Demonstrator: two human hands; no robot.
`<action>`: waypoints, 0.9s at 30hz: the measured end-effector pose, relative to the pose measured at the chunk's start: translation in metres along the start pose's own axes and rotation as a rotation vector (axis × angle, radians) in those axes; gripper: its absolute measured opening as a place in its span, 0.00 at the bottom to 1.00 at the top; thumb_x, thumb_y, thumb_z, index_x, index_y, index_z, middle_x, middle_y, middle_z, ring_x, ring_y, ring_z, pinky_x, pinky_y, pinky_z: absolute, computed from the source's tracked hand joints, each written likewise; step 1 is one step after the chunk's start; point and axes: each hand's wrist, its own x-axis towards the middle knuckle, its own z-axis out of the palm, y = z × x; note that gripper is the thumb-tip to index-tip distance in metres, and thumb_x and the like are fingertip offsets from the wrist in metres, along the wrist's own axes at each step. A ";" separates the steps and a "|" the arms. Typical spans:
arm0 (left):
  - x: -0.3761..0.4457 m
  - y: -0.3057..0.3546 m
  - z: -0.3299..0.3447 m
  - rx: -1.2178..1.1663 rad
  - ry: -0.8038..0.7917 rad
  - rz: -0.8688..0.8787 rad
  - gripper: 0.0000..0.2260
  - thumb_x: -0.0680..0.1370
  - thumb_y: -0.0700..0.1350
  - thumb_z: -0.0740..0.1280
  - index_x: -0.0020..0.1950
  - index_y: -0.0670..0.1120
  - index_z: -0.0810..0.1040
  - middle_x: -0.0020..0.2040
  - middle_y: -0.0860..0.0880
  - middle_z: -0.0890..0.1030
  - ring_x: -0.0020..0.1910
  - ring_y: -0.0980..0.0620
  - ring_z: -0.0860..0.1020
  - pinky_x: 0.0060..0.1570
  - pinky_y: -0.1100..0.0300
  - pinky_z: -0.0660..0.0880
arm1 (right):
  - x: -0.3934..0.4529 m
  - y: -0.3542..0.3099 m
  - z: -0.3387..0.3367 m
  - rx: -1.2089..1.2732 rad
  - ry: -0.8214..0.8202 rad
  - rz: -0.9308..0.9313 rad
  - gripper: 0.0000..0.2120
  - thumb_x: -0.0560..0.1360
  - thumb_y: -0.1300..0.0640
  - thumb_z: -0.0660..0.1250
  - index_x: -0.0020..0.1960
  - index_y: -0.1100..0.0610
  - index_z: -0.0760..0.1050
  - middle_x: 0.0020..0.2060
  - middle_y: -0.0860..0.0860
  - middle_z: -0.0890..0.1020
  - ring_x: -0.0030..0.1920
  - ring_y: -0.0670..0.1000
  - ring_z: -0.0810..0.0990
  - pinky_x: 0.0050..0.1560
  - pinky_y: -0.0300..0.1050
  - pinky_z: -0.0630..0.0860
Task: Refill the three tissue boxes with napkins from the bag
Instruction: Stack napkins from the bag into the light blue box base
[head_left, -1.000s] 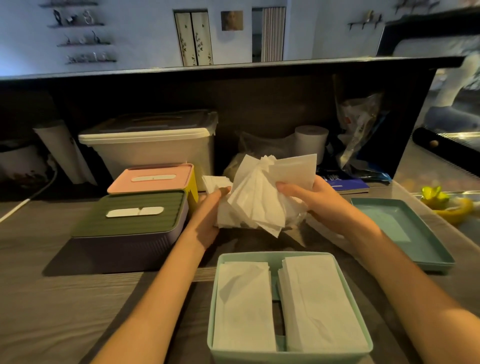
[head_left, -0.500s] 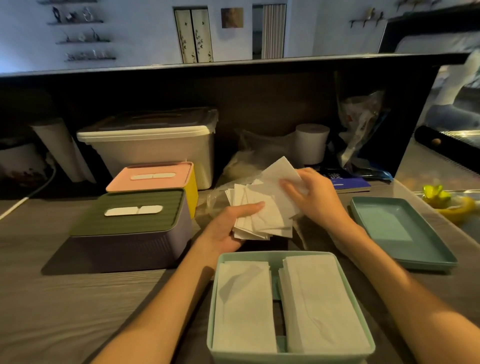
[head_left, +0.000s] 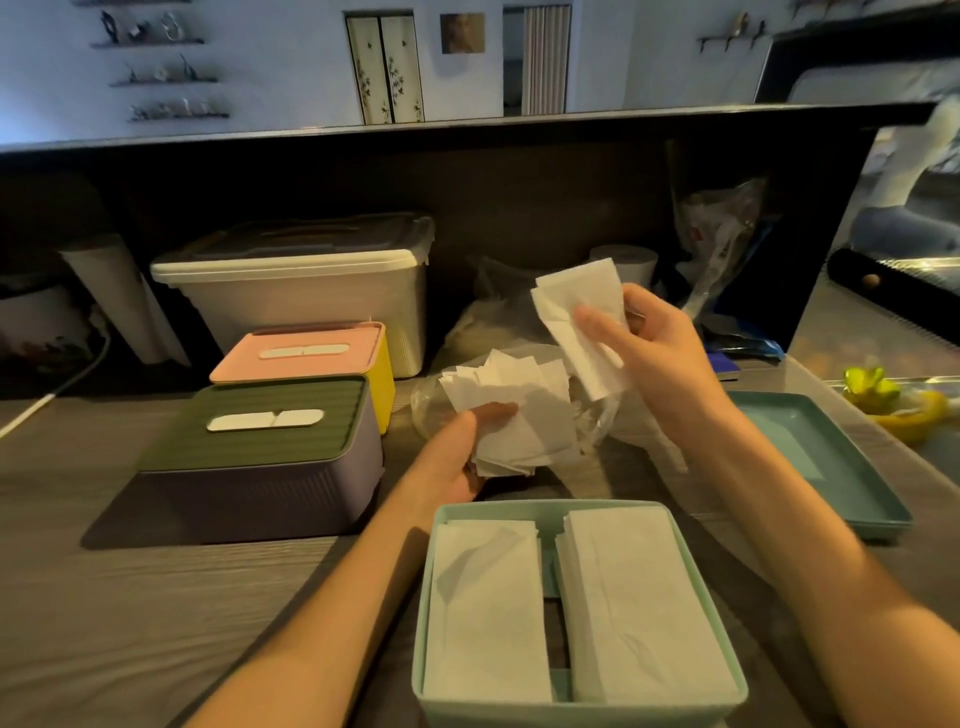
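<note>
Head view: below our hands, the open mint box holds two white napkin stacks. Our left hand grips a fanned napkin bundle over the clear bag; our right hand pinches one napkin above it. Left of our grip, two lidded boxes.
</note>
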 end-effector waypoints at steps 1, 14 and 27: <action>0.000 0.001 0.000 0.009 0.022 -0.008 0.19 0.76 0.37 0.72 0.67 0.41 0.76 0.57 0.38 0.83 0.54 0.39 0.82 0.50 0.44 0.81 | 0.000 0.001 0.000 0.033 -0.021 0.030 0.14 0.78 0.52 0.73 0.61 0.54 0.80 0.50 0.49 0.87 0.50 0.48 0.86 0.46 0.40 0.82; 0.005 -0.003 -0.007 -0.028 -0.279 0.078 0.19 0.79 0.38 0.68 0.70 0.44 0.75 0.63 0.40 0.82 0.63 0.40 0.80 0.69 0.40 0.71 | 0.005 0.039 0.011 -0.402 0.077 0.054 0.15 0.80 0.43 0.67 0.63 0.49 0.80 0.58 0.46 0.81 0.57 0.44 0.79 0.55 0.37 0.78; -0.007 -0.004 -0.001 -0.037 -0.261 0.006 0.20 0.75 0.42 0.73 0.66 0.44 0.76 0.54 0.41 0.86 0.53 0.44 0.85 0.46 0.50 0.83 | 0.005 0.031 0.003 -0.180 -0.046 0.192 0.12 0.78 0.49 0.72 0.59 0.50 0.83 0.51 0.45 0.86 0.52 0.46 0.85 0.53 0.43 0.83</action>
